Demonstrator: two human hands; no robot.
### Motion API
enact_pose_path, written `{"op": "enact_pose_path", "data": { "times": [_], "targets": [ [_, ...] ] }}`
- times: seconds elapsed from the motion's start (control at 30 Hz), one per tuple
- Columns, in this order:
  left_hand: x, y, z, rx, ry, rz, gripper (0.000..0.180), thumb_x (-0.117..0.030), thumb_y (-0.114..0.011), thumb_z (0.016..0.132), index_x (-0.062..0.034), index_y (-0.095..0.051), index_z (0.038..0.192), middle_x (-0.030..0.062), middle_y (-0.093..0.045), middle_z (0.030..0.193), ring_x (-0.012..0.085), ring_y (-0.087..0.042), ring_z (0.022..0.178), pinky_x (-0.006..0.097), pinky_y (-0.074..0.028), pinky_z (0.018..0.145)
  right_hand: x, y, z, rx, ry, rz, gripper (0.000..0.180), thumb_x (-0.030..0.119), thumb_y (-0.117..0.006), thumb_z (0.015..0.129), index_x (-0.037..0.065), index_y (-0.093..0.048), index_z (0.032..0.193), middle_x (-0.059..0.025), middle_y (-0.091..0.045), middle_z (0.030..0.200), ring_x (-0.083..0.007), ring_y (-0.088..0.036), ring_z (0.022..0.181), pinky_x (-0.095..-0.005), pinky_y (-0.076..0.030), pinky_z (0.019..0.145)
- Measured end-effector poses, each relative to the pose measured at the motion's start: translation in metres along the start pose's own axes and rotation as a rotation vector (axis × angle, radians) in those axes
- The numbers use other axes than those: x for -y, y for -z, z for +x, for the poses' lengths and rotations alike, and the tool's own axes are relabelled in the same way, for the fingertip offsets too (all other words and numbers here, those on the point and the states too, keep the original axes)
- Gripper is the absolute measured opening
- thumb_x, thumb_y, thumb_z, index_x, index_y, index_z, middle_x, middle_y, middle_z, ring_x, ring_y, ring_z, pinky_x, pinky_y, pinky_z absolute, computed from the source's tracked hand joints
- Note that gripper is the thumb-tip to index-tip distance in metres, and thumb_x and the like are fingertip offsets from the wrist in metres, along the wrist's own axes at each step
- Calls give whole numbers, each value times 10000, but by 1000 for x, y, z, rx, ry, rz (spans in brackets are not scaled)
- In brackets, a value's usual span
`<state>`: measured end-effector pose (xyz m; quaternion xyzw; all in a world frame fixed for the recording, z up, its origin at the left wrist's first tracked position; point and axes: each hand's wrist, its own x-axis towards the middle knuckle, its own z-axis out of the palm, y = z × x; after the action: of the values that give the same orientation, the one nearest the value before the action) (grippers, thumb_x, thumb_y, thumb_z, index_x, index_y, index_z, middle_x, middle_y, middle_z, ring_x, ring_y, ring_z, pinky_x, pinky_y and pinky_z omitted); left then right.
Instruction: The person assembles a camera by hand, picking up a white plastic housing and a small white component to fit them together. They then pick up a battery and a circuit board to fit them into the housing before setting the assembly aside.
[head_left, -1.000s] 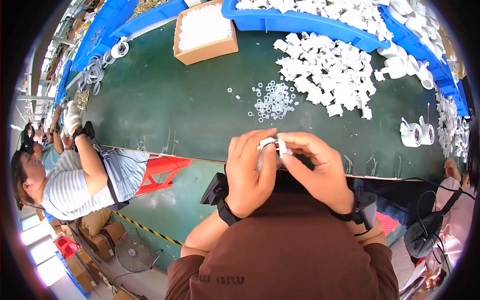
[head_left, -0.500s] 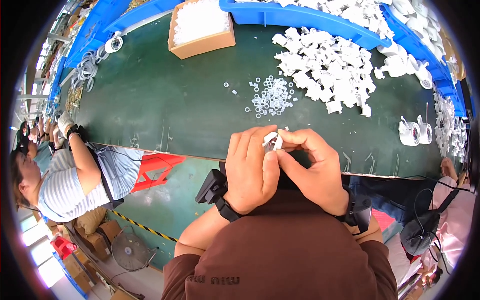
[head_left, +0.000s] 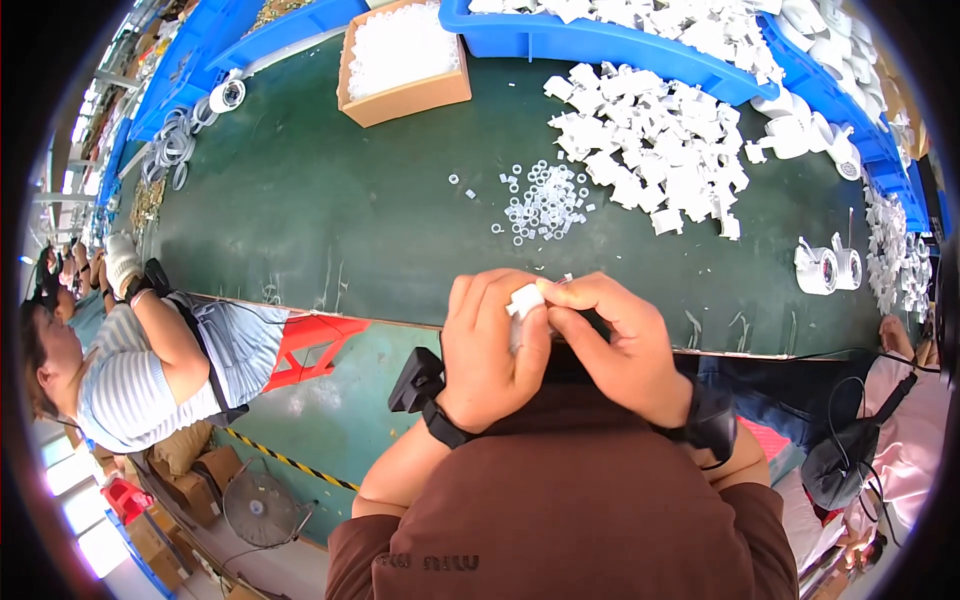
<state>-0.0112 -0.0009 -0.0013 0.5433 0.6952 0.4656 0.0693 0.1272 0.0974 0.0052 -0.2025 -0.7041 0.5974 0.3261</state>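
Observation:
Between my two hands, just over the table's near edge, is a small white plastic part (head_left: 526, 300). My left hand (head_left: 492, 350) is closed round it, the thumb lying along its side. The thumb and forefinger of my right hand (head_left: 625, 345) are pinched together at the part's right side; what they grip there is mostly hidden by the fingers. Beyond my hands lies a scatter of small clear rings (head_left: 547, 202). A heap of white plastic parts (head_left: 655, 140) of similar look spreads to its right.
An open cardboard box (head_left: 405, 100) of translucent pieces stands at the back, beside a blue bin (head_left: 600, 52) of white parts. Two round white fittings (head_left: 818, 270) sit at the right. A co-worker (head_left: 150, 370) in a striped top is at the left, near a red stool (head_left: 310, 350).
The white part has turned in my fingers, so a flat white face shows instead of its opening. Both hands have shifted slightly toward me.

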Motion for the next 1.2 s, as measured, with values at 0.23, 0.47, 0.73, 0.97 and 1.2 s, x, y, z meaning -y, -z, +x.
{"op": "enact_pose_path", "data": {
  "times": [0.23,0.47,0.73,0.97,1.2],
  "targets": [
    [-6,12,12,174,-139,191,274,-127,-728,851,-52,-651,1103,92,-662,1028,290,-576,865,398,-471,752,-29,30,43,-162,95,-662,82,20,-706,926,10,-688,1006,-70,-652,879,-144,-625,714,-290,-502,653],
    [-7,5,11,73,-84,122,276,-46,-759,797,-44,-678,1060,104,-662,1113,316,-603,880,403,-480,789,-35,35,46,-174,-31,-513,61,24,-710,927,9,-681,979,-50,-650,865,-120,-603,706,-276,-497,661],
    [-5,5,13,117,-89,180,319,-81,-786,769,-50,-681,1068,85,-660,1103,301,-595,932,396,-467,813,4,39,11,122,-231,21,101,-66,-689,918,-8,-719,996,-52,-640,1020,-116,-610,921,-258,-493,805],
    [-3,4,15,128,-129,205,330,-49,-779,739,-47,-655,1045,77,-647,1068,290,-583,892,395,-454,781,-4,22,12,101,-312,249,126,-50,-667,947,-8,-698,1062,-80,-681,1094,-145,-657,1020,-296,-539,902],
    [1,1,12,93,-183,173,334,-27,-787,717,-55,-618,1004,100,-628,1054,299,-583,875,403,-457,761,1,19,18,81,-604,457,92,-23,-651,967,-10,-657,1058,-84,-694,1084,-127,-660,1025,-301,-547,920]
  ]
}}
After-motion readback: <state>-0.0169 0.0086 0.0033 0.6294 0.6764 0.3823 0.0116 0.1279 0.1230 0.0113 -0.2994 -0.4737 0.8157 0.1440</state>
